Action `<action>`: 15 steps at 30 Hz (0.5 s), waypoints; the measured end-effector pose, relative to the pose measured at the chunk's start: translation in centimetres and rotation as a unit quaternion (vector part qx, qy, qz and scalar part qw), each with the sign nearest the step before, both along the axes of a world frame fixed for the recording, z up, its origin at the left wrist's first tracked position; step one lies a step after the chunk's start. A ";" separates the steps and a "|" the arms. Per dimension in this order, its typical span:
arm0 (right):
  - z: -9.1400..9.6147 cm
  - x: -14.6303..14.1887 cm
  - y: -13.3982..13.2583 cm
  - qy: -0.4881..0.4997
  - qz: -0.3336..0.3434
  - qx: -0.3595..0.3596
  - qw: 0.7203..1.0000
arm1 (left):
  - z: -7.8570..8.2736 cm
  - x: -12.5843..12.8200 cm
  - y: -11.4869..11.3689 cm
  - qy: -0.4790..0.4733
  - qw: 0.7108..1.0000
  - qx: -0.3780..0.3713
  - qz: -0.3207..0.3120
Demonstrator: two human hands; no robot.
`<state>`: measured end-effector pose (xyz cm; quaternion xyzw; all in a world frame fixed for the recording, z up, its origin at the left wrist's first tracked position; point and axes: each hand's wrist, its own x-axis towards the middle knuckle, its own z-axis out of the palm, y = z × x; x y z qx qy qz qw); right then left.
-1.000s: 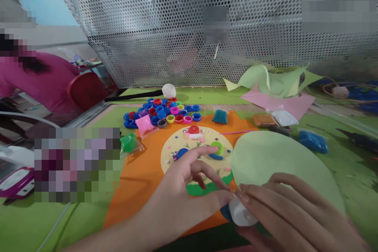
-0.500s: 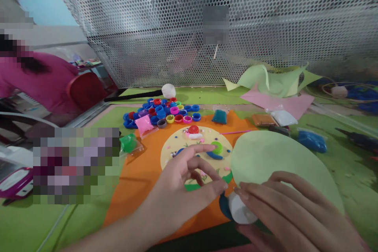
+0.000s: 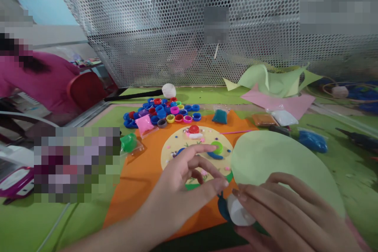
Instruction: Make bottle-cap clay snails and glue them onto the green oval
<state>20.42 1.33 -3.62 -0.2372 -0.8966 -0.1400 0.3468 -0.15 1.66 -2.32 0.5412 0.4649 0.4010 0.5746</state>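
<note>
My right hand (image 3: 295, 208) grips a small clay snail, with a dark teal body (image 3: 224, 208) and a white rounded shell (image 3: 239, 212). Two thin feelers stick up from its head. Beside it, my left hand (image 3: 180, 193) is open, the index finger stretched out and the thumb apart, with nothing seen between them. Below that hand lies a cream round board (image 3: 168, 141) carrying clay figures, among them a snail with a lime green shell (image 3: 217, 148) and a red-shelled one (image 3: 194, 129). My left hand hides part of the board.
A pale green paper oval (image 3: 265, 153) lies right of the board, on orange paper (image 3: 132, 181). Behind sit several coloured plastic rings (image 3: 161, 112) and clay packets, such as blue (image 3: 313, 141) and pink (image 3: 144, 124). A perforated metal panel (image 3: 147, 39) rises behind. A person in pink (image 3: 44, 78) is at left.
The snail in my right hand has tilted and shifted slightly left, and its feelers now show clearly. My left hand has hardly moved.
</note>
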 end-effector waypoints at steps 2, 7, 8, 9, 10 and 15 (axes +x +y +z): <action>-0.4 0.1 0.0 0.009 -0.001 0.006 1.000 | 0.1 0.0 0.0 0.002 1.000 -0.007 0.001; -0.7 0.2 0.2 0.015 0.003 0.017 1.000 | 0.2 -0.1 0.0 0.030 0.999 -0.013 0.000; -0.5 0.1 0.2 0.013 0.001 0.017 1.000 | 0.2 -0.1 0.0 0.034 0.999 -0.012 -0.001; -0.3 0.1 0.2 0.013 -0.002 0.015 1.000 | 0.2 -0.1 0.0 0.039 0.999 -0.010 -0.002; -0.2 0.1 0.2 0.014 -0.004 0.013 1.000 | 0.2 -0.2 0.1 0.042 0.999 -0.007 -0.003; 0.3 0.2 0.2 0.022 -0.003 0.008 1.000 | 0.2 -0.2 0.1 0.038 0.999 -0.018 0.011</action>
